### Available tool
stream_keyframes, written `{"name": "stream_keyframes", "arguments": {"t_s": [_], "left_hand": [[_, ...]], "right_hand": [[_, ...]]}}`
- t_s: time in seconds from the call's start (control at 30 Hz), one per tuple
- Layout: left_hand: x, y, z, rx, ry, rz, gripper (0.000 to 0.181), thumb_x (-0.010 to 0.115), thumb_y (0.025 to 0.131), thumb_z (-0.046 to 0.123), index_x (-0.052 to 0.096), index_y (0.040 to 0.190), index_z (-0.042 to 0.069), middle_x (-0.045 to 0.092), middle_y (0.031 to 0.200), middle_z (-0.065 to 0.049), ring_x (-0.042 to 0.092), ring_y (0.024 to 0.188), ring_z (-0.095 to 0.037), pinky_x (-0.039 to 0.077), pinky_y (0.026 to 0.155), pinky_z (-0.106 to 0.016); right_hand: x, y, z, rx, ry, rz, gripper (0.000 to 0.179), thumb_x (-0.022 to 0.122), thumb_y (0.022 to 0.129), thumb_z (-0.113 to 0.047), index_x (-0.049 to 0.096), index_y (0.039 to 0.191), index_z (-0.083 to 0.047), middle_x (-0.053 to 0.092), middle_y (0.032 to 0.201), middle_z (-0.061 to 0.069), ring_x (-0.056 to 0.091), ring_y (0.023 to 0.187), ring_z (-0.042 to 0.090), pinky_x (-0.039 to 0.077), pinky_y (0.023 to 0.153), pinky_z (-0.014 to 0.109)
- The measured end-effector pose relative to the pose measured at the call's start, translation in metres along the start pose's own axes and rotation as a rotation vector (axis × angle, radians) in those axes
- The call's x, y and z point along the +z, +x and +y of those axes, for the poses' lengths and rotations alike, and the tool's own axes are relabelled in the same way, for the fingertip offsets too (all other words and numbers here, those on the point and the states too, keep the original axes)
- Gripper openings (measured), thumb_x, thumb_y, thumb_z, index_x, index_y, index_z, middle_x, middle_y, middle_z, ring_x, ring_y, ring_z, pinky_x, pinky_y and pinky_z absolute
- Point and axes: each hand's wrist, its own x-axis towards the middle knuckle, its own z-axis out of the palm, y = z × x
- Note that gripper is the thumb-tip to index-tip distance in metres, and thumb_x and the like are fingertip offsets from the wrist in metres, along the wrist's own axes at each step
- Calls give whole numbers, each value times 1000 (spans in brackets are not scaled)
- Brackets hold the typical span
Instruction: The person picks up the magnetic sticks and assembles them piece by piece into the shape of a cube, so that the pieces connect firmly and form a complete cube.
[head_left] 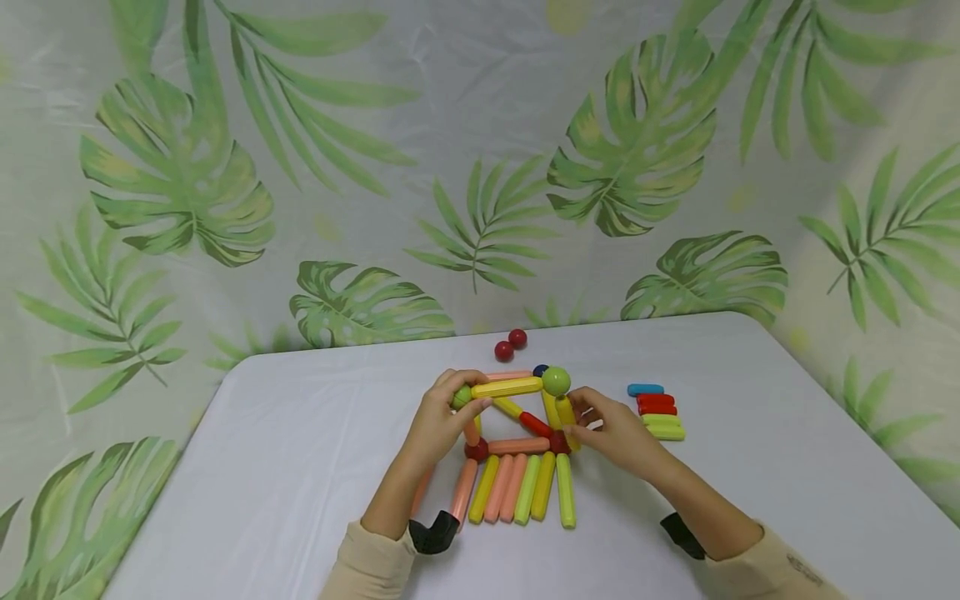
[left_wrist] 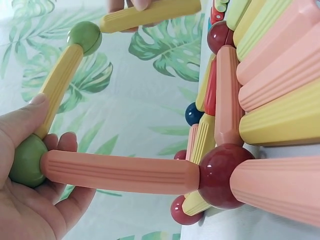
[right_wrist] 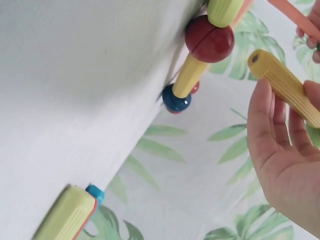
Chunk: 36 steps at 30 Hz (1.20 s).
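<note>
1. Head view: left grip (head_left: 444, 417) clamps the left green ball (head_left: 461, 397), likely steadying the frame (head_left: 519, 446) on the bench (head_left: 300, 450).
2. Right grip (head_left: 615, 429) pinches a yellow rod (head_left: 567, 419) beside the right green ball (head_left: 557, 381), perhaps to control its angle.

Beige sleeves (head_left: 375, 562), black wrist pieces (head_left: 435, 533)
</note>
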Motion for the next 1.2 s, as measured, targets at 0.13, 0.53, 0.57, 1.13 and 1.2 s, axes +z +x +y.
{"name": "stream_keyframes", "arguments": {"t_s": [0.13, 0.53, 0.57, 1.13, 1.2], "left_hand": [[-1, 0, 9, -19, -3, -12, 25, 65, 83, 17, 61, 107, 11, 52, 92, -1, 43, 73, -14, 36, 58, -24], [-25, -2, 36, -42, -92, -177, 39, 62, 84, 4, 42, 118, -2, 45, 115, -13, 46, 98, -23, 41, 85, -37], [-27, -2, 31, -40, -84, -186, 39, 62, 84, 6, 43, 118, 0, 46, 115, -10, 47, 99, -21, 40, 86, -37], [-22, 0, 5, -10, -42, -177, 45, 68, 81, 13, 50, 122, 12, 50, 117, -5, 51, 95, -18, 46, 82, -35], [-26, -1, 6, -14, -41, -180, 51, 69, 80, 13, 47, 126, 11, 48, 122, -9, 49, 101, -23, 44, 84, -40]], "right_hand": [[4, 6, 2, -12, 72, 33, 31, 64, 84, -11, 51, 111, -9, 55, 99, 5, 55, 92, 23, 50, 73, 32], [9, 11, 14, -46, 110, 19, 33, 65, 83, -13, 49, 113, -11, 55, 96, 5, 57, 93, 25, 49, 78, 37], [9, 11, 15, -46, 118, 19, 36, 65, 83, -13, 48, 115, -11, 55, 98, 6, 56, 94, 25, 49, 78, 37], [-1, 8, 5, -273, 84, 129, 50, 63, 82, -2, 40, 126, -9, 50, 115, 7, 55, 95, 20, 48, 80, 35], [-4, 6, 6, -280, 72, 134, 54, 65, 82, -6, 39, 129, -10, 50, 117, 7, 54, 98, 20, 47, 81, 36]]}}
